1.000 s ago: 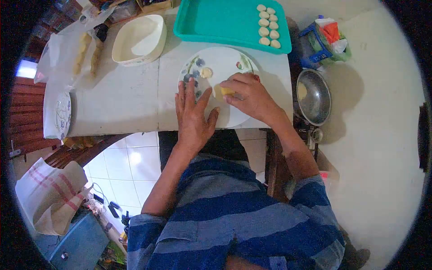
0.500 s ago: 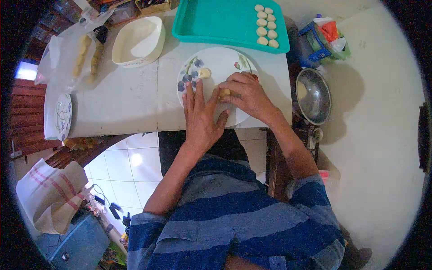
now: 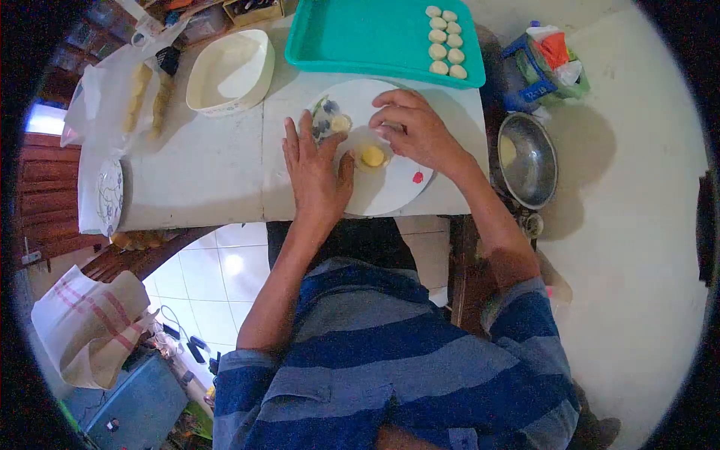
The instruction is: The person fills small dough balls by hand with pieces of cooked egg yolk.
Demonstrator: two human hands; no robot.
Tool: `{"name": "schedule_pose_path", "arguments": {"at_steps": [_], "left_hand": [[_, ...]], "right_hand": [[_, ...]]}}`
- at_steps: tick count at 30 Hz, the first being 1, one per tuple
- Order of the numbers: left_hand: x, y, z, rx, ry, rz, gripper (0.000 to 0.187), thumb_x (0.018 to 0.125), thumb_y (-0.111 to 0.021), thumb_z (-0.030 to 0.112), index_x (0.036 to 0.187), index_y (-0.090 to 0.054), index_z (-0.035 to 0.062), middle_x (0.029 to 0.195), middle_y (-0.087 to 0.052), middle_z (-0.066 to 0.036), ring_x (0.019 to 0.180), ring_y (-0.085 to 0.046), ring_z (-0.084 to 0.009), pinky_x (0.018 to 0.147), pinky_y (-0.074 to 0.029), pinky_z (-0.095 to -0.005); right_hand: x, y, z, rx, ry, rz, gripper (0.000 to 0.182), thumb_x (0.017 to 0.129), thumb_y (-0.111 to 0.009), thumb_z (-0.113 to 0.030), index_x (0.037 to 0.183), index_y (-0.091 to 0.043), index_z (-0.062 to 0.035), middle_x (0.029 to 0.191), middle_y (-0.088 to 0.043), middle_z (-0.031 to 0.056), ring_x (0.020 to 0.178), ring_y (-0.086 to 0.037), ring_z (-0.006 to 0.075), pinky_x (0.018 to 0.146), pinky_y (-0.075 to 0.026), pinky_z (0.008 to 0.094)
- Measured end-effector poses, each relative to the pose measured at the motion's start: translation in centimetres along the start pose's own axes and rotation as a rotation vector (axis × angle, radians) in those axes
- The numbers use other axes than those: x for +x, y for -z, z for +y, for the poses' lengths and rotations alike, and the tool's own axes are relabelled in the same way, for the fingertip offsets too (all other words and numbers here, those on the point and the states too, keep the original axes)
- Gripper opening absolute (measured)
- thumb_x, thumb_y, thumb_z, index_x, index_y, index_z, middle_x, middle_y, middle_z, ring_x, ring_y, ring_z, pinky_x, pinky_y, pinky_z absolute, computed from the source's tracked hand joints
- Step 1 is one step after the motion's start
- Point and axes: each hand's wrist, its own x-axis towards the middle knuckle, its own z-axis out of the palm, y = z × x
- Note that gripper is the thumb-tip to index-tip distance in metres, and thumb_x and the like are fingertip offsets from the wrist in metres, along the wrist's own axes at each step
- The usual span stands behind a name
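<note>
A white plate with a floral pattern lies at the table's front edge. On it sits a flattened piece of dough with a round yellow lump on top. A second small pale piece of dough rests on the plate's upper left. My left hand is at the plate's left side, fingers spread and thumb beside the flattened dough. Above and right of the lump, my right hand hovers with curved fingers apart, and nothing shows in it.
A green tray with rows of dough balls stands at the back. To the left are a cream bowl, dough rolls in plastic and a small plate. A metal bowl is beyond the table's right edge.
Both hands have drawn apart from the dough, the left to the left and the right slightly up. The yellow lump on the flattened dough has come into plain view.
</note>
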Motion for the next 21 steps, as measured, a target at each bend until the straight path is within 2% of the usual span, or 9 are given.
{"name": "schedule_pose_path", "arguments": {"at_steps": [3, 9, 16, 21], "left_hand": [[0.6, -0.3, 0.4, 0.017, -0.009, -0.019, 0.03, 0.084, -0.075, 0.013, 0.113, -0.073, 0.0063, 0.157, -0.033, -0.03, 0.15, -0.019, -0.0537, 0.119, -0.02, -0.0663], [0.7, -1.5, 0.0, 0.072, -0.035, -0.033, 0.027, 0.083, -0.076, 0.014, 0.109, -0.075, 0.009, 0.157, -0.034, -0.03, 0.149, -0.021, -0.0537, 0.119, -0.021, -0.0667], [0.8, -1.8, -0.1, 0.087, -0.047, -0.032, 0.022, 0.084, -0.076, 0.015, 0.106, -0.076, 0.0104, 0.156, -0.036, -0.031, 0.148, -0.023, -0.0546, 0.118, -0.022, -0.0671], [0.9, -1.7, 0.2, 0.075, -0.047, -0.003, 0.021, 0.086, -0.075, 0.018, 0.106, -0.077, 0.0116, 0.155, -0.037, -0.031, 0.148, -0.023, -0.0548, 0.118, -0.022, -0.0673]], "right_hand": [[1.0, -0.5, 0.3, -0.018, 0.067, -0.075, 0.016, 0.087, -0.074, -0.015, 0.101, -0.076, -0.0092, 0.135, -0.059, 0.0097, 0.129, -0.051, 0.0322, 0.111, -0.039, 0.0452], [1.9, -0.9, 0.9, 0.045, 0.044, -0.139, 0.012, 0.084, -0.076, -0.014, 0.094, -0.078, -0.0086, 0.144, -0.056, 0.0102, 0.139, -0.046, 0.0334, 0.117, -0.035, 0.045], [2.3, -0.6, 0.6, 0.049, 0.067, -0.194, 0.015, 0.081, -0.079, -0.015, 0.095, -0.08, -0.0111, 0.147, -0.055, 0.0093, 0.142, -0.043, 0.0338, 0.12, -0.033, 0.0456], [2.2, -0.8, 0.4, -0.053, 0.084, -0.231, 0.013, 0.085, -0.075, -0.016, 0.096, -0.076, -0.0103, 0.148, -0.053, 0.0094, 0.143, -0.04, 0.0341, 0.12, -0.032, 0.0474]]}}
